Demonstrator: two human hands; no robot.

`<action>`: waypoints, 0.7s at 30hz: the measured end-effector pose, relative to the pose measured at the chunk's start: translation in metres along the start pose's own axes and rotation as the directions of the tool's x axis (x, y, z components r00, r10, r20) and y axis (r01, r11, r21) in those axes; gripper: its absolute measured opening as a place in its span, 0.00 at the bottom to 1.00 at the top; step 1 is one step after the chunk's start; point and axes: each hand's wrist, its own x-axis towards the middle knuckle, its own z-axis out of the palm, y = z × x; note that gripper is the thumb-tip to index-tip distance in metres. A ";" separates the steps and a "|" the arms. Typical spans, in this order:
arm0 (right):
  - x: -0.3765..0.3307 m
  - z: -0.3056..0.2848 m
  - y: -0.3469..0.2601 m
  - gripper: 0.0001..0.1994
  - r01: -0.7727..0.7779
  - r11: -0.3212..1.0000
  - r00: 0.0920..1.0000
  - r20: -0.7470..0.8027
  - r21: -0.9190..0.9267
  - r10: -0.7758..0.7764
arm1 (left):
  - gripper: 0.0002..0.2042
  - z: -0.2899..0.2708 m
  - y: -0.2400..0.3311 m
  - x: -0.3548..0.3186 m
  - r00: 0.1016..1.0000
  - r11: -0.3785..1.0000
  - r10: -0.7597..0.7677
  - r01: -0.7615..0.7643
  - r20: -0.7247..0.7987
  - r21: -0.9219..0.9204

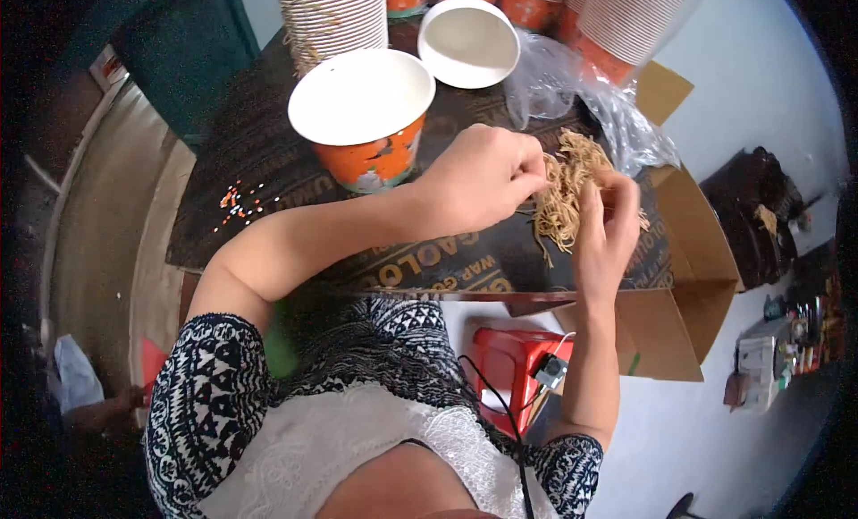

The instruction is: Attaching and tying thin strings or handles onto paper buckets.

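A tangled heap of thin tan strands (561,202) lies on the dark printed tabletop near its front right. My left hand (487,175) reaches in from the left, thumb and fingers pinched at the heap's left edge; what lies between the fingertips is too small to make out. On the other side, my right hand (609,219) curls its thumb and fingers round the strands at the heap's right edge. Beyond my left wrist stands an orange paper bucket (371,166) with a white inside. Another white-lined bucket (469,43) lies tilted behind it.
Tall stacks of nested paper buckets (335,23) line the back, tan strands hanging on the left one. A see-through plastic bag (617,117) lies beside the heap. Small red and white bits (237,202) dot the table's left. An open cardboard box (684,313) and red stool (505,362) stand below.
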 end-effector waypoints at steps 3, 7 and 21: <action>-0.016 0.006 -0.019 0.15 0.024 0.976 0.999 0.023 0.216 -0.030 | 0.06 -0.018 0.004 -0.011 0.996 0.985 0.040 -0.052 0.076 0.166; -0.038 0.020 -0.032 0.13 -0.467 0.786 0.828 0.512 0.405 0.228 | 0.05 -0.032 0.000 -0.025 0.992 0.967 0.078 -0.101 0.103 0.232; -0.028 0.073 -0.039 0.10 -0.518 0.656 0.810 0.562 0.550 0.168 | 0.04 -0.062 -0.017 -0.051 0.995 0.931 0.060 -0.084 0.077 0.355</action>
